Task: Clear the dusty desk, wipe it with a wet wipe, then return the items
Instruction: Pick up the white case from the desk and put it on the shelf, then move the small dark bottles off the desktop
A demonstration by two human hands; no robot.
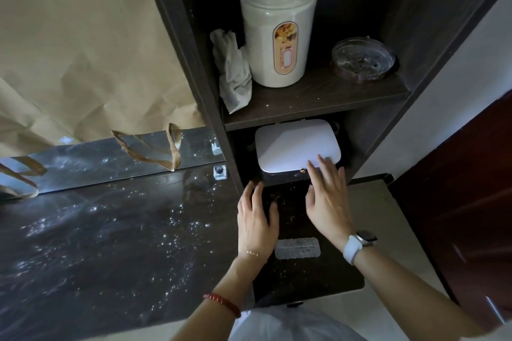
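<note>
both hands reach to the back right corner of the dusty bench (110,243) — the right hand (327,196) lies flat, fingers straight, on the white box (293,147) in the lower shelf; the left hand (256,219) hovers apart, fingers relaxed, holding nothing. a clear small case (297,248) lies on the bench between the wrists.

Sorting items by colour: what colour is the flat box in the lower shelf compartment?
White; the flat box shows best in the head view.
</note>
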